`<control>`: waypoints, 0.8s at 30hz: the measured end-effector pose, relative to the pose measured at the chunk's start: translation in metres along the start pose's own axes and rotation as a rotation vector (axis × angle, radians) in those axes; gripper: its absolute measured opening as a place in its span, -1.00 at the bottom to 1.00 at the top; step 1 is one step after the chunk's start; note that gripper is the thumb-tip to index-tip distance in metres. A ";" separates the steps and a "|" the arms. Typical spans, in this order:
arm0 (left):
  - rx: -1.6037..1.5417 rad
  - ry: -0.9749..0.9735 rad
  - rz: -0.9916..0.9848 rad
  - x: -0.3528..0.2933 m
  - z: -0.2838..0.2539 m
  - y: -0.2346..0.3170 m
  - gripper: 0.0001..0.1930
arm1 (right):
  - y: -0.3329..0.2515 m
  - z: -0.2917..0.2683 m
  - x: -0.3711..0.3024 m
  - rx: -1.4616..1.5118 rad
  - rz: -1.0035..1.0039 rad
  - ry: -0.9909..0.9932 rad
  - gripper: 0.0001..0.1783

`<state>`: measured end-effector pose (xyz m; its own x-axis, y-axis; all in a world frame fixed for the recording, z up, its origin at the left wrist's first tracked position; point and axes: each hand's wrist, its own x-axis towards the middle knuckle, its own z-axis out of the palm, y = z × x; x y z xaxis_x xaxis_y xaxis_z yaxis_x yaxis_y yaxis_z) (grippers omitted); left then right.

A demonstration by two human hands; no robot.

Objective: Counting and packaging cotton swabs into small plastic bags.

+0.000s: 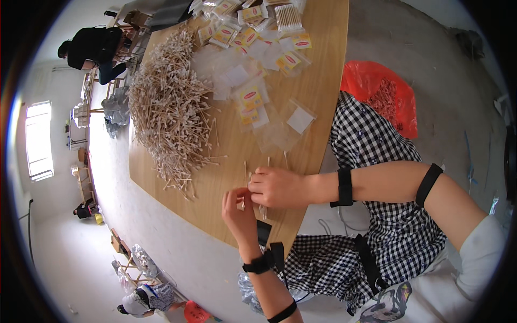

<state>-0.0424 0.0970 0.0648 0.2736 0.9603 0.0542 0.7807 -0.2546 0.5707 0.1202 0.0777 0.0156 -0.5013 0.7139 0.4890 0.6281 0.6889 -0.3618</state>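
Note:
My right hand (277, 187) is closed over the near part of the wooden table, its fingers curled round a few cotton swabs (263, 211). Swab ends stick out on both sides of it. Fingertip to fingertip with it, my left hand (239, 219) pinches at the table's edge; a pale swab end shows by its fingers, though most of that grip is hidden. Beyond the hands lies a big heap of loose cotton swabs (172, 107). A clear plastic bag with a white card (300, 119) lies flat close to my right hand.
Clear bags with yellow labels (250, 99) and packed swab bundles (289, 19) cover part of the table (328, 59). A red plastic bag (406, 107) with reddish contents is beside the table. A black object (264, 232) sits at the table edge. Other people (97, 46) are farther off.

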 end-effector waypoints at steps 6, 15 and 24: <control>-0.086 0.084 -0.149 -0.046 0.000 0.021 -0.64 | 0.026 -0.033 0.006 0.318 0.071 0.093 -0.68; 0.075 0.119 -0.012 -0.054 0.037 0.025 -0.44 | 0.051 -0.047 -0.017 0.159 0.045 -0.180 -0.65; 0.048 0.297 0.009 -0.073 0.030 0.006 -0.80 | 0.050 -0.053 -0.013 -0.186 0.069 -0.202 -0.89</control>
<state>-0.0408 0.0217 0.0400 0.1099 0.9474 0.3006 0.8064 -0.2618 0.5302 0.1891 0.0964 0.0333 -0.5502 0.7818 0.2935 0.7540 0.6161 -0.2278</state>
